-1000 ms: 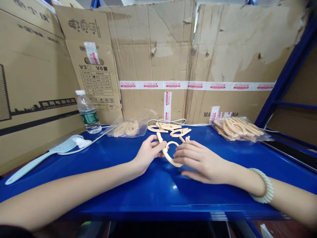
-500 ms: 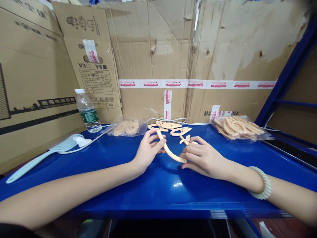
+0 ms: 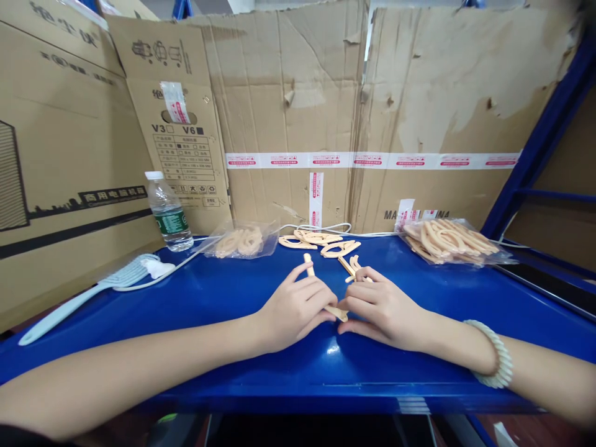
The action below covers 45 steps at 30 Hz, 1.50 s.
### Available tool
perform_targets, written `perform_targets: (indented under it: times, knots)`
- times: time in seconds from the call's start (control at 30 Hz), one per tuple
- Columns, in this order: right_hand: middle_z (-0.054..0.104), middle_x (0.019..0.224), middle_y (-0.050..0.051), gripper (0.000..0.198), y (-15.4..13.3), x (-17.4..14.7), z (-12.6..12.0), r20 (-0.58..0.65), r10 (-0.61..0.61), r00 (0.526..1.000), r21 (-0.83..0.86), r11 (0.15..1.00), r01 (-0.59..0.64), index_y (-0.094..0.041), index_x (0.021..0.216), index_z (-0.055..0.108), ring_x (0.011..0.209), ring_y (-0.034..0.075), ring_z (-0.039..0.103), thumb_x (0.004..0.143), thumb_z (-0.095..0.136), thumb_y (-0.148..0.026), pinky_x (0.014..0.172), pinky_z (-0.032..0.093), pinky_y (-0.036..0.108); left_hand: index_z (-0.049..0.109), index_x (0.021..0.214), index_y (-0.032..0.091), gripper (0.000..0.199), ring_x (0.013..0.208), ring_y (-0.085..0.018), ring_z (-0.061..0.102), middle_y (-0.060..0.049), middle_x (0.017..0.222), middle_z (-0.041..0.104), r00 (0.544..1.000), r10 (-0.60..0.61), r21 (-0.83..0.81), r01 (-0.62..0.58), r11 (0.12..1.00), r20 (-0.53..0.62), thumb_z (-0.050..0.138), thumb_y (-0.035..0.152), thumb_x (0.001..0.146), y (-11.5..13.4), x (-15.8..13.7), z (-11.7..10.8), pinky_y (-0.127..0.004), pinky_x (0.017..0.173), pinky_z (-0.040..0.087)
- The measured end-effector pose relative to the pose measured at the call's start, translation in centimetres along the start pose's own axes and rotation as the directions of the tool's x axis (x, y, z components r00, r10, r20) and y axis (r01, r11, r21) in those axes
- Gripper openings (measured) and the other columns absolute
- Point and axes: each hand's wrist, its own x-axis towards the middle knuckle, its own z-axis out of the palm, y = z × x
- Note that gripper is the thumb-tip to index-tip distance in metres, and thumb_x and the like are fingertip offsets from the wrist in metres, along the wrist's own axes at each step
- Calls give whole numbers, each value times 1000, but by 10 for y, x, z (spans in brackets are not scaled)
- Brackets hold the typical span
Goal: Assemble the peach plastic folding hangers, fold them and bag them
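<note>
A pale curved wooden strip (image 3: 336, 312) is held in front of me over the blue table. My left hand (image 3: 298, 307) is closed around it, hiding its middle; the upper end rises past the index finger. Thumb and fingertips of that hand press near the lower end. My right hand (image 3: 384, 307) pinches at the same lower end, its fingertips meeting the left ones. Just beyond the right fingers are small wooden pieces (image 3: 347, 267), partly covered; whether that hand touches them I cannot tell. Farther back lie several flat wooden hanger-like pieces (image 3: 341, 249) with oval openings.
A clear bag of ring-shaped wooden pieces (image 3: 242, 241) lies back left, a fuller bag of wooden parts (image 3: 449, 241) back right. A water bottle (image 3: 170, 214), a light-blue hairbrush (image 3: 93, 295) and a white cable (image 3: 186, 257) are at left. Cardboard (image 3: 288, 118) walls the back.
My left hand has slid from the strip's upper end down to its lower end, closer to my right hand. The strip's lower end is slightly nearer me.
</note>
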Motion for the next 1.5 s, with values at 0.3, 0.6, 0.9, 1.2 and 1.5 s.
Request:
perform_targets:
  times: [0.3,0.6,0.9,1.2,1.5]
  knots:
    - [62,72,0,24,-4,1,1,39,91,995,267,959,-98,-18,86,60,69,15,49,93,52,-40,87,33,36,52,82,16,12,69,-16,56,-5,80,63,998,54,-29,-53,998,35,40,14,85,-4,-1,6,-33,75,42]
    - [58,67,-3,16,-7,5,0,89,214,973,505,832,-229,-18,84,61,65,12,51,86,64,-34,82,35,33,51,81,17,13,67,-16,55,-3,76,64,998,38,-135,-45,990,-56,42,9,80,-4,-3,8,-32,74,39]
    - [61,68,-1,16,-8,6,1,92,241,966,543,801,-252,-17,81,63,65,13,53,85,65,-32,79,36,33,52,81,17,13,66,-15,55,-2,75,64,998,37,-126,-44,991,-60,42,9,79,-3,-2,7,-32,75,40]
    - [63,67,1,23,-6,7,5,169,335,927,660,660,-359,-16,79,66,61,13,52,84,65,-38,71,41,31,50,77,17,12,65,-15,54,-2,71,62,991,122,24,-121,992,-46,42,8,78,-6,-4,4,-33,76,38]
    - [62,99,8,13,22,2,8,49,340,939,454,830,-324,-19,94,65,97,22,53,90,56,-27,90,41,40,53,97,17,19,76,-13,59,-1,85,68,990,138,-103,-139,985,-8,41,5,88,-25,-2,-3,-32,89,36]
